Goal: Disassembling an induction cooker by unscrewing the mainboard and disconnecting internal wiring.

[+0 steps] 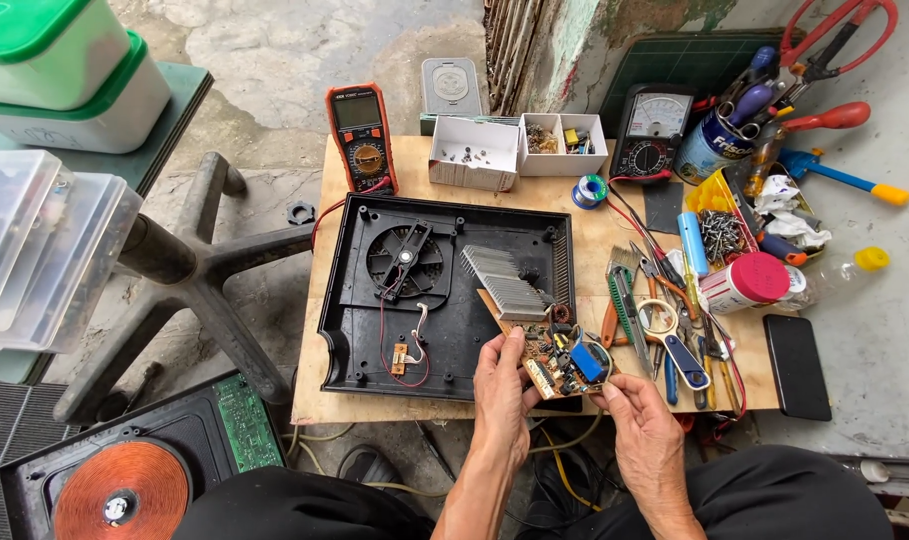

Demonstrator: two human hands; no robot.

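Both my hands hold a brown circuit board with a blue block part and a finned aluminium heat sink at its far end. My left hand grips the board's near left edge. On the near right corner, my right hand pinches it beside the blue part. The board hovers over the right side of an open black appliance base with a round black fan and a small board on red and white wires.
An orange multimeter and a black analogue meter stand at the wooden board's back, by small white parts boxes. Pliers, scissors and screwdrivers crowd the right side. A black phone lies right. A copper coil sits lower left.
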